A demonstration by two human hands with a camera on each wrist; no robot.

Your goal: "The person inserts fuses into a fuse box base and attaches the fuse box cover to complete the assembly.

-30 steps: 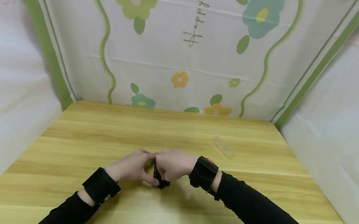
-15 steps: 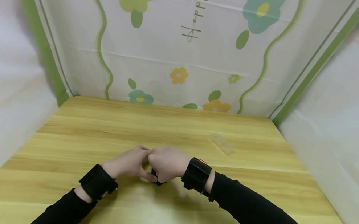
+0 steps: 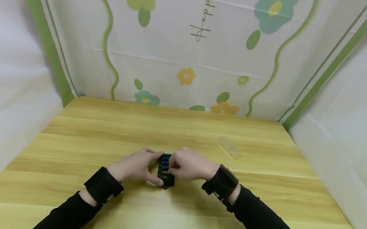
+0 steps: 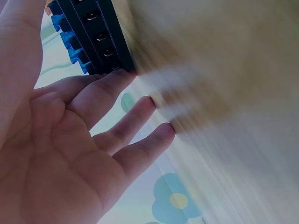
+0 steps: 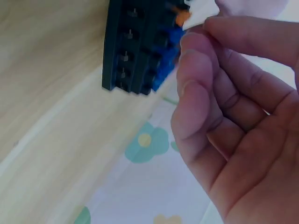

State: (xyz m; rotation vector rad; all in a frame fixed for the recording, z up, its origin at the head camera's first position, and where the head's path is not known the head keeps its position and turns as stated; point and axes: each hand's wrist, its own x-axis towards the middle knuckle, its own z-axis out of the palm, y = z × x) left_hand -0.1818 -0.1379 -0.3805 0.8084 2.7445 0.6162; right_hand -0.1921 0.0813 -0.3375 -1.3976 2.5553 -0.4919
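Observation:
A small black fuse box [image 3: 160, 170] with a row of blue blade fuses [image 3: 165, 162] sits on the wooden table. My left hand [image 3: 136, 166] holds it, thumb at the near end and index finger at the far end; the other fingertips touch the tabletop in the left wrist view. My right hand [image 3: 193, 164] is over the box's right side with its thumb and fingers curled together. In the right wrist view an orange fuse [image 5: 182, 17] shows right beside those fingertips [image 5: 191, 42]. I cannot tell whether they pinch it.
A clear plastic cover [image 3: 229, 147] lies on the table [image 3: 112, 122] behind and to the right of the hands. White cloth walls with printed flowers [image 3: 186, 76] enclose the table at the back and both sides.
My right hand, earlier a fist over the fuse box, has shifted right and lifted away somewhat, uncovering the blue fuses. The left hand keeps its hold; the camera view has shifted slightly.

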